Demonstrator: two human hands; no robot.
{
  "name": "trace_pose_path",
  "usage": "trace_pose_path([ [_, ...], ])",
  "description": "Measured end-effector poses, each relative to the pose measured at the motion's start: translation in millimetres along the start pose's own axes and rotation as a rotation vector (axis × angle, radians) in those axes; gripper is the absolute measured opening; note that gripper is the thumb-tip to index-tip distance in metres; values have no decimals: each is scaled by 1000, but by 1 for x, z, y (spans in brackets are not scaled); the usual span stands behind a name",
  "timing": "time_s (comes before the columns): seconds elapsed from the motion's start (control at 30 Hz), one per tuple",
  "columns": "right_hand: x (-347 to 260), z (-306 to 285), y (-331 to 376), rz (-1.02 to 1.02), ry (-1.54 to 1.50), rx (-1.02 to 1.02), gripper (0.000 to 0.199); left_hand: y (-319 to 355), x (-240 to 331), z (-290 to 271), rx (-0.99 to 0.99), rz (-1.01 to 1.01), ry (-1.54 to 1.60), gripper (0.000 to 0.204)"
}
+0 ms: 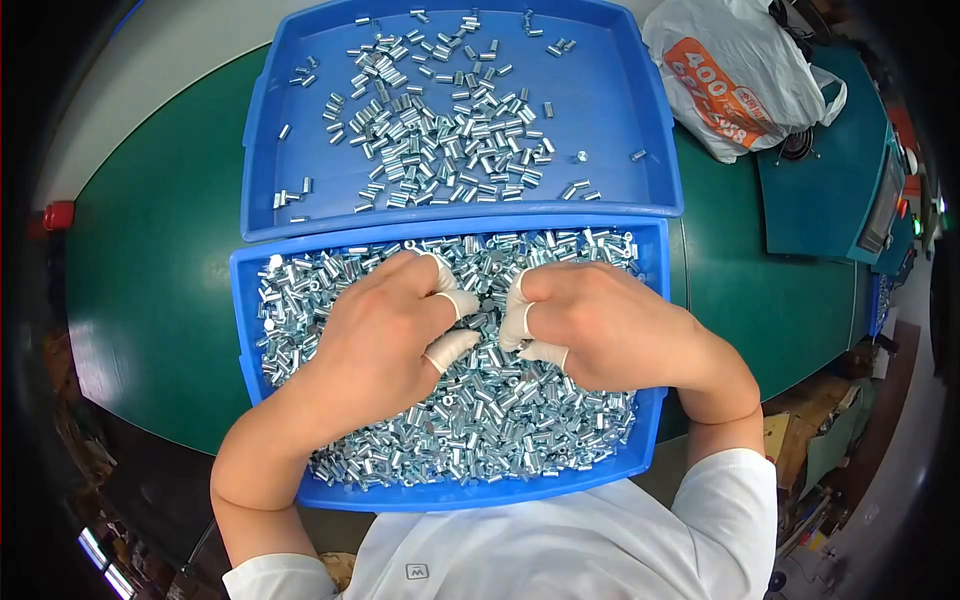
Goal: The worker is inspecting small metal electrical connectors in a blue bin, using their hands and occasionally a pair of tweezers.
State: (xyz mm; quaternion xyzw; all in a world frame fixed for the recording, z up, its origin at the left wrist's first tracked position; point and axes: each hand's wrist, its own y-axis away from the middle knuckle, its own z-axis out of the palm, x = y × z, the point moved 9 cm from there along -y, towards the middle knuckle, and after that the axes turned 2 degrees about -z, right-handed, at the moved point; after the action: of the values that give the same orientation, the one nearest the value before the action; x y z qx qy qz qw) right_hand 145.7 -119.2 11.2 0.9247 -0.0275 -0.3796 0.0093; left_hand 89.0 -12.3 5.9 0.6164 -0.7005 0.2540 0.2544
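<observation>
Both hands are over the near blue tray [452, 496], which is filled with a thick layer of small shiny metal sleeves [490, 425]. My left hand [385, 325] has its fingers curled in toward the middle of the pile, with white finger cots on the thumb and fingertips. Facing it a short gap away, my right hand [590, 325] is curled in the same way and also wears white cots. The fingertips of both hands are down at the sleeves. Whatever lies between them is hidden or too small to make out.
A second blue tray [300, 120] adjoins the near one on its far side, with sleeves [440, 140] scattered thinly across its middle. A white and orange plastic bag [730, 85] and a teal machine [820, 190] stand at the far right. The tabletop [160, 280] is green.
</observation>
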Motion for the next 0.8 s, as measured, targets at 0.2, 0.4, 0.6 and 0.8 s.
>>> trace_pose_path([
  [0.2,-6,8,-2,-10,70,-59,34,2,0,-8,-13,-8,-9,24],
  [0.4,-6,7,-2,-44,72,36,36,2,-12,-34,100,-80,32,22],
  [0.6,2,5,-6,-11,81,111,31,8,-7,-24,-39,-124,-149,20],
  [0.8,7,4,-5,28,123,108,32,8,-3,-21,-49,-108,-198,17],
])
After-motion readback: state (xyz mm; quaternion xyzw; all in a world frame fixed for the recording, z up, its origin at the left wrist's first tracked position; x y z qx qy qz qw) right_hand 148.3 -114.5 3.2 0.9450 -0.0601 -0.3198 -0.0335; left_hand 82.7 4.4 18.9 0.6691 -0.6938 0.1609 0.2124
